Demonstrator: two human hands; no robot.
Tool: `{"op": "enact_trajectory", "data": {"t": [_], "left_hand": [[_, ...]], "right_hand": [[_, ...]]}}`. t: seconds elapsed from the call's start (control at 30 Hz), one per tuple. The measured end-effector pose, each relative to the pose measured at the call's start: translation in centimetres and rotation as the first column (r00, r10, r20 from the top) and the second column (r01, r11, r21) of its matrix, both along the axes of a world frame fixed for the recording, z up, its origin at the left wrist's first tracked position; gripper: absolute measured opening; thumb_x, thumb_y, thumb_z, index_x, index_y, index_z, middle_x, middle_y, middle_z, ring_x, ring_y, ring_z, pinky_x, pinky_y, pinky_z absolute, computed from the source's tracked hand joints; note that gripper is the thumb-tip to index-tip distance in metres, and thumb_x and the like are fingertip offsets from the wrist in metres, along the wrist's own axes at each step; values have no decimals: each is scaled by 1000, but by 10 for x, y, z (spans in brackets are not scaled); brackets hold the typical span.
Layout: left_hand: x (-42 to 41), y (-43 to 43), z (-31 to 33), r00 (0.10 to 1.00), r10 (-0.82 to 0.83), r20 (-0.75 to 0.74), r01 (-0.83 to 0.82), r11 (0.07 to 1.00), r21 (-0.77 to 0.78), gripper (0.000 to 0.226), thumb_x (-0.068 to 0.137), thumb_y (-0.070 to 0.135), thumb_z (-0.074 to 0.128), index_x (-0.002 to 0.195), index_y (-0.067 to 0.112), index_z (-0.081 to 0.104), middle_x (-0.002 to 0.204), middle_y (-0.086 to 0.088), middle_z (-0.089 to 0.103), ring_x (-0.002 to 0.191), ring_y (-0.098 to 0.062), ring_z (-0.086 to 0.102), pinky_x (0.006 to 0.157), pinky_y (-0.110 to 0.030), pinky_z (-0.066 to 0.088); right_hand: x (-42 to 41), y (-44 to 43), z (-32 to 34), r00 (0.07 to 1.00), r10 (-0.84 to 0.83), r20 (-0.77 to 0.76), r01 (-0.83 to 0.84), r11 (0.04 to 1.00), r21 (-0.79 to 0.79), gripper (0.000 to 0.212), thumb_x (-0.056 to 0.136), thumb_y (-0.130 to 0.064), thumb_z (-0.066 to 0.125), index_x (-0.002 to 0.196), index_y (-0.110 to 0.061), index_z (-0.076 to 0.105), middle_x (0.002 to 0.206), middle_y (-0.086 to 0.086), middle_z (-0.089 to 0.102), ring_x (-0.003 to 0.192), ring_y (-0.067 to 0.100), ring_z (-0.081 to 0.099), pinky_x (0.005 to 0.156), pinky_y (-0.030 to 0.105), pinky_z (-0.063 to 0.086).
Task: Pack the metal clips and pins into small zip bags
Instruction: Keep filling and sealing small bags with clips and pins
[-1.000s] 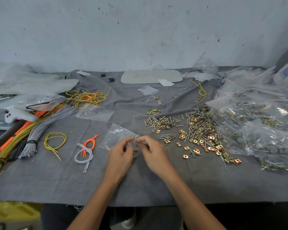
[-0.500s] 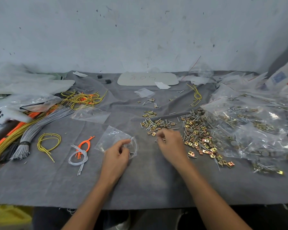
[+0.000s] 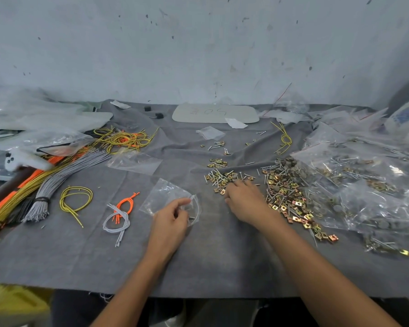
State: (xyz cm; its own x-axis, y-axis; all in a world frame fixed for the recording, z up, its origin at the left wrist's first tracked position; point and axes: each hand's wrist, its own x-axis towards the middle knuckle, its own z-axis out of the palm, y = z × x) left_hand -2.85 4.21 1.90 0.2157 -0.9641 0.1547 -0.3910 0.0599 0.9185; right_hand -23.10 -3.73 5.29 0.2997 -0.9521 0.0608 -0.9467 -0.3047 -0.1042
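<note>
Two hands on the job here; the left hand (image 3: 171, 219) pinches the near lip of a small zip bag (image 3: 165, 197) between thumb and fingers, so the mouth gapes toward the right; the bag lies on the grey cloth (image 3: 210, 256) just left of centre. The right hand (image 3: 244, 202) sits palm-down on the small heap of clips and pins (image 3: 219, 179), fingers bent into it; whether they've pinched anything I honestly can't tell, the tips are hidden. The bigger heap (image 3: 286, 194) lies just to the right, filled bags (image 3: 364, 185) beyond it. My tip for this grab: pinch a few pieces, not a fistful; carry them low to the mouth; hold that lip wide so pin points don't snag the plastic.
</note>
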Motion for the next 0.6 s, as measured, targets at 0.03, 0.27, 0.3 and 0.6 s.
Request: {"op": "enact_trajectory", "data": {"t": [0.03,0.27,0.3,0.6], "left_hand": [[0,0,-1,1000,2,0,-2,1000,2,44,79,27,46,114,29,73,73,-7,70,71,-32,63,70,-42,53],[0,-2,-3,1000,0,1,0,1000,-7,41,79,28,46,110,35,72,72,-6,69,66,-26,62,65,-39,51],[0,-3,-3,1000,1,0,-1,1000,-5,41,80,28,46,110,35,72,73,-7,68,68,-27,62,66,-39,52],[1,-2,-1,1000,2,22,-2,1000,-23,37,87,16,51,114,29,73,72,-10,66,59,-9,54,60,-24,45]], "right_hand": [[1,-1,0,1000,6,-30,-6,1000,7,28,101,-27,49,126,-15,55,137,10,50,126,32,43,107,44,35],[2,-4,-3,999,12,-48,-14,999,-38,27,99,-14,45,126,-10,51,138,15,44,123,34,42,106,43,36],[1,-4,-3,999,17,-27,-19,999,-42,26,100,-14,44,124,-11,51,136,14,46,121,33,43,106,42,37],[15,33,-4,605,-138,784,74,990,116,11,94,-21,59,87,-29,64,83,-14,65,75,3,58,67,23,46]]}}
